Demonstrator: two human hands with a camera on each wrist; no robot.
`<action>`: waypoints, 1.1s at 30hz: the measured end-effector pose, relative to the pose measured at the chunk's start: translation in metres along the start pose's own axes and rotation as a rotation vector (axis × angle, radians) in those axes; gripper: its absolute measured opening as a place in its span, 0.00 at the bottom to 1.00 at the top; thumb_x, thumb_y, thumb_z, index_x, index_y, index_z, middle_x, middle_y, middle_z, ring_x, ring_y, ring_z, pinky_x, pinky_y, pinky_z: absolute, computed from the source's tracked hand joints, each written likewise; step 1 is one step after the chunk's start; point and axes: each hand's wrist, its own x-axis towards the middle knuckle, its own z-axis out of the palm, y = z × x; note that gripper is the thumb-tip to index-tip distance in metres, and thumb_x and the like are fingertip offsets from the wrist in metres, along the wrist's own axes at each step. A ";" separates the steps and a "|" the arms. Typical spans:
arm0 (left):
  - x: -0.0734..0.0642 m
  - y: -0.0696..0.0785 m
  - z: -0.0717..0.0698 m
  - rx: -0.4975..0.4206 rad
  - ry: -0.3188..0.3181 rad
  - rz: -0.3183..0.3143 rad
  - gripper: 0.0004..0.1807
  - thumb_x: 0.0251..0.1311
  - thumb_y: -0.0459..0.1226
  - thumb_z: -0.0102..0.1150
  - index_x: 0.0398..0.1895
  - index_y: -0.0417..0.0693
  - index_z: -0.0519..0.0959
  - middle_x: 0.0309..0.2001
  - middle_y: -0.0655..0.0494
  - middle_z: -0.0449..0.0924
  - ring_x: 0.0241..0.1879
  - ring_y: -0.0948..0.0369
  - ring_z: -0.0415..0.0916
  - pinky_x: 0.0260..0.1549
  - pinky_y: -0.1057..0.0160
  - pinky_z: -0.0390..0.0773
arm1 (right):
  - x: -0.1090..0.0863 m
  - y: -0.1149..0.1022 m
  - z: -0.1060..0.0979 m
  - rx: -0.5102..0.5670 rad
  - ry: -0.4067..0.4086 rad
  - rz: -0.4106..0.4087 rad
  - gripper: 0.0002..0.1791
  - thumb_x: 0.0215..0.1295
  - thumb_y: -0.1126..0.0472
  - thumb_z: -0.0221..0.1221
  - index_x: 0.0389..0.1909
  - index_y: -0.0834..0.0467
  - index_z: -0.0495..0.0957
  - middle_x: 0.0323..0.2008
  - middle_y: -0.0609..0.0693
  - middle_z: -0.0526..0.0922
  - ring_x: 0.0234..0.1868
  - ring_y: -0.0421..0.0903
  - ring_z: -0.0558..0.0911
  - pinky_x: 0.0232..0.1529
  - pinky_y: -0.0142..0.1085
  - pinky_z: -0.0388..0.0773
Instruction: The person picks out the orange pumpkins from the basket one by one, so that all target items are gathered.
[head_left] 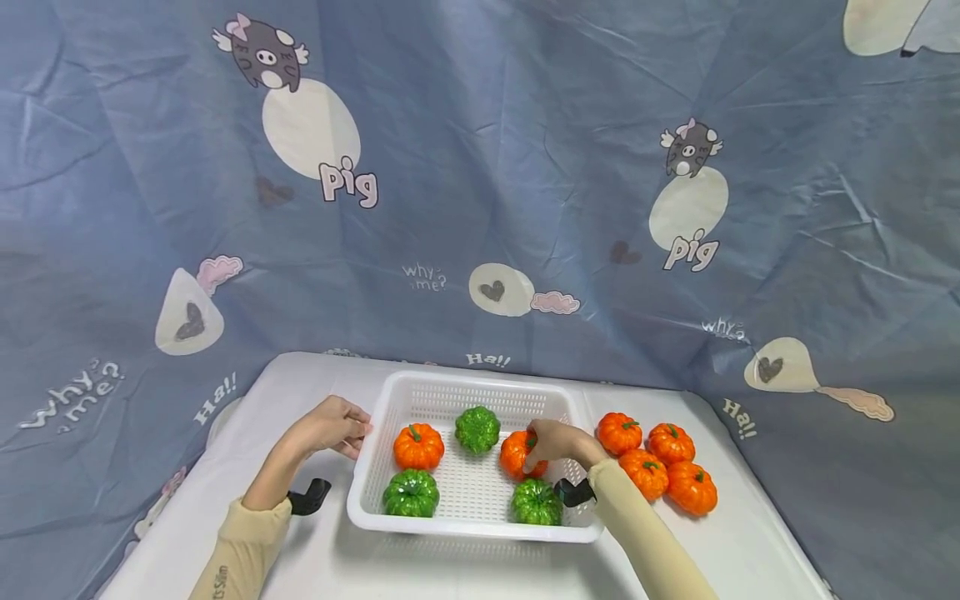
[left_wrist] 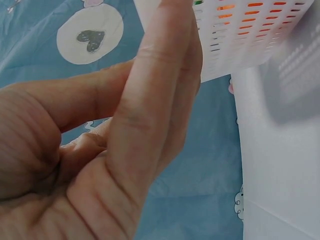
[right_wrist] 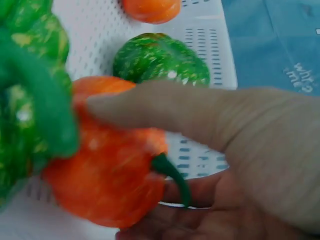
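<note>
My right hand [head_left: 555, 440] grips a small orange pumpkin [right_wrist: 112, 170] inside a white plastic basket [head_left: 480, 529]. Its thumb lies across the pumpkin's skin and the other fingers reach beneath, beside the green stem. My left hand [head_left: 333, 427] is at the basket's left side, fingertips right at the rim; in the left wrist view its fingers [left_wrist: 150, 100] look nearly straight and overlap the perforated wall. Also in the basket are another orange pumpkin [head_left: 418, 447] and three green pumpkins, one at the back [head_left: 477, 430], one front left [head_left: 411, 493], one front right [head_left: 536, 502].
Several orange pumpkins [head_left: 648, 473] stand in a group on the white table [head_left: 742, 533], to the right of the basket. A blue printed cloth [head_left: 480, 183] hangs behind the table and along its sides. My right forearm passes over the basket's right rim.
</note>
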 end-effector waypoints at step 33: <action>0.000 -0.001 0.000 -0.003 0.005 0.006 0.17 0.64 0.26 0.51 0.53 0.19 0.71 0.32 0.43 0.82 0.24 0.59 0.82 0.28 0.60 0.87 | -0.065 0.023 -0.029 0.384 0.260 -0.094 0.34 0.54 0.53 0.66 0.60 0.63 0.70 0.47 0.57 0.80 0.46 0.49 0.80 0.44 0.39 0.80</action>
